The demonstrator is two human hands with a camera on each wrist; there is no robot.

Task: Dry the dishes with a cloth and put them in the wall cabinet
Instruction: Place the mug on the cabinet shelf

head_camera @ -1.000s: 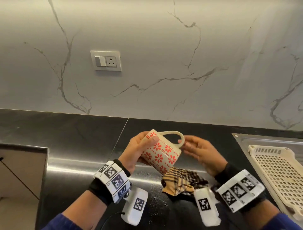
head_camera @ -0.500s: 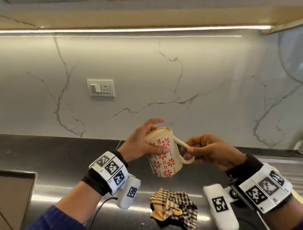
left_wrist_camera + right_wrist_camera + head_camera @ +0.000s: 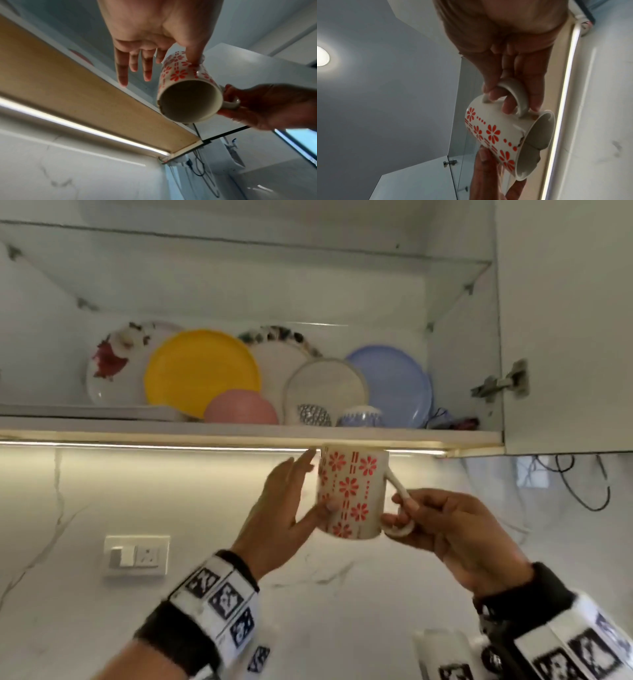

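While the right hand (image 3: 455, 529) pinches the loop handle of the cream ceramic mug with red flower print (image 3: 352, 494), thumb on top and fingers (image 3: 508, 104) curled through and under the loop, the mug hangs mouth-down just below the front edge of the open white wall cabinet (image 3: 239, 436). Mug rim looks chipped in the wrist views. Left hand (image 3: 281, 508) is beside the mug: thumb presses the mug's side, the other fingers (image 3: 122, 70) are straight, slightly spread and off the mug, pointing up toward the cabinet's underside.

Mug is in the air, not on the shelf, its base up near the lit strip under the cabinet.

On the cabinet's bottom shelf, plates stand on edge against the back: white floral plate (image 3: 113, 364) at left, yellow round plate (image 3: 202, 371), another white plate with dark rim pattern (image 3: 274, 350), a pale speckled plate (image 3: 325, 388), a light blue plate (image 3: 397, 381). In front: a pink bowl (image 3: 239, 409) upside down, and two small patterned bowls (image 3: 359, 417). Cabinet door (image 3: 561, 320) swung open at right, hinge visible. White wall switch and socket plate (image 3: 137, 554) on the marble-look wall below left. Both wrists wear marker-tagged bands.
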